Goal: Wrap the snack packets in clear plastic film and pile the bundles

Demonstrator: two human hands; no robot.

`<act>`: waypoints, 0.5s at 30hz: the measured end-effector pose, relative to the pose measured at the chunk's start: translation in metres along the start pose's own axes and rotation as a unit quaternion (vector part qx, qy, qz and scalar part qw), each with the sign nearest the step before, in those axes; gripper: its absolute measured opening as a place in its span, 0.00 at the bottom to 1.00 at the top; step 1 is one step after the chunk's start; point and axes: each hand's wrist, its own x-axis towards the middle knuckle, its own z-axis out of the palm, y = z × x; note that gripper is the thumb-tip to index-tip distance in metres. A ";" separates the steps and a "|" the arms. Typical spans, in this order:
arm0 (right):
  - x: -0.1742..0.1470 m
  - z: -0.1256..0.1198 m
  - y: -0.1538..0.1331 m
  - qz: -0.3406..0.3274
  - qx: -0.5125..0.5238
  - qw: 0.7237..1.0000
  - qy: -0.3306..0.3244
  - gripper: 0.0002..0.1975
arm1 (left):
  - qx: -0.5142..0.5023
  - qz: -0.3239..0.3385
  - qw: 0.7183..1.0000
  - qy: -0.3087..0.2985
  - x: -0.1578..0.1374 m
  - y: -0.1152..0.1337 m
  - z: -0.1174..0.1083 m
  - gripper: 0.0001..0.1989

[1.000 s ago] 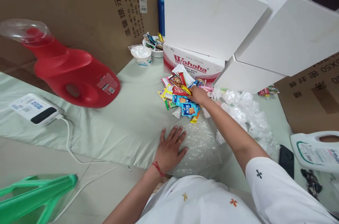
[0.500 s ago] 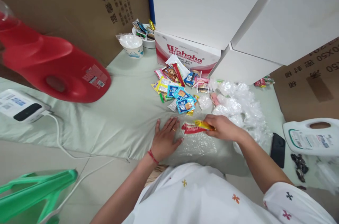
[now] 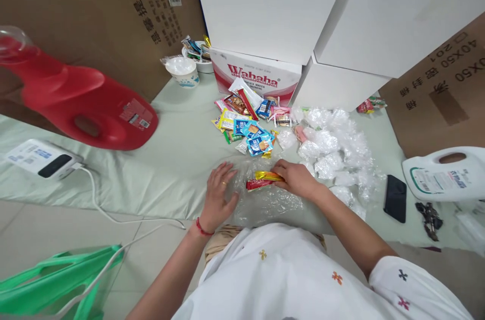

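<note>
Between the fingers of my right hand [image 3: 297, 177] are the ends of a slim yellow packet [image 3: 268, 175] and a red packet [image 3: 257, 184], lying side by side. Both packets are low over a clear plastic bag [image 3: 261, 209] spread flat at the front of the green-covered surface. My left hand [image 3: 217, 196] rests on the left edge of this bag, fingers spread, holding nothing. Just beyond the hands is a pile of small snack packets, with light blue packets [image 3: 259, 145] in front and a yellow packet [image 3: 233, 120] behind. Crumpled clear plastic bags [image 3: 326, 141] lie to the right.
A red jug [image 3: 94, 103] and a white router-like device [image 3: 43, 158] with a cable are at left. Behind stand a Wahaha carton [image 3: 257, 75] and white boxes [image 3: 269, 2]. At right lie a phone [image 3: 395, 199], keys [image 3: 430, 221] and a white jug [image 3: 447, 173].
My right hand has lowered the yellow and red packets onto or close over the plastic bag, with the packets now lined up. My left hand has shifted left. The view has turned slightly.
</note>
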 end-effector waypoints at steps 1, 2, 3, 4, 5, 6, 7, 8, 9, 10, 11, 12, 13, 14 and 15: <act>0.002 -0.002 -0.002 -0.007 -0.015 1.000 0.001 0.17 | -0.004 0.008 1.000 0.023 -0.002 0.004 0.000 0.26; 0.004 -0.002 -0.005 -0.021 -0.032 0.999 -0.001 0.16 | -0.008 0.015 0.999 0.045 -0.004 0.007 0.001 0.24; 0.006 -0.002 -0.008 -0.038 -0.049 0.998 -0.007 0.15 | -0.012 0.021 0.998 0.065 -0.005 0.011 0.002 0.23; 0.007 0.001 -0.012 -0.057 -0.065 0.996 -0.017 0.15 | -0.014 0.024 0.996 0.083 -0.007 0.015 0.003 0.22; 0.007 0.004 -0.015 -0.072 -0.079 0.994 -0.026 0.14 | -0.015 0.025 0.994 0.101 -0.010 0.019 0.004 0.21; 0.007 0.009 -0.017 -0.080 -0.090 0.992 -0.033 0.14 | -0.014 0.028 0.993 0.117 -0.014 0.022 0.005 0.20; 0.006 0.014 -0.019 -0.081 -0.097 0.991 -0.036 0.16 | -0.009 0.034 0.991 0.129 -0.019 0.025 0.005 0.19; 0.004 0.020 -0.019 -0.077 -0.101 0.991 -0.035 0.18 | -0.003 0.047 0.990 0.132 -0.026 0.028 0.005 0.19; 0.002 0.026 -0.017 -0.073 -0.100 0.992 -0.030 0.21 | 0.003 0.066 0.990 0.124 -0.034 0.030 0.005 0.19; -0.001 0.031 -0.015 -0.072 -0.092 0.993 -0.021 0.25 | 0.006 0.093 0.990 0.105 -0.042 0.031 0.004 0.18; -0.005 0.035 -0.011 -0.078 -0.077 0.994 -0.006 0.28 | 0.006 0.123 0.989 0.078 -0.052 0.031 0.002 0.18; -0.010 0.039 -0.006 -0.091 -0.053 0.994 0.011 0.32 | 0.005 0.150 0.988 0.046 -0.060 0.030 -0.001 0.18; -0.016 0.041 0.000 -0.109 -0.022 0.993 0.032 0.33 | 0.005 0.171 0.985 0.015 -0.068 0.028 -0.003 0.18; -0.024 0.043 0.007 -0.128 0.012 0.990 0.051 0.33 | 0.008 0.187 0.982 -0.012 -0.074 0.026 -0.006 0.18; -0.033 0.045 0.014 -0.145 0.042 0.986 0.066 0.31 | 0.017 0.196 0.980 -0.031 -0.079 0.023 -0.009 0.18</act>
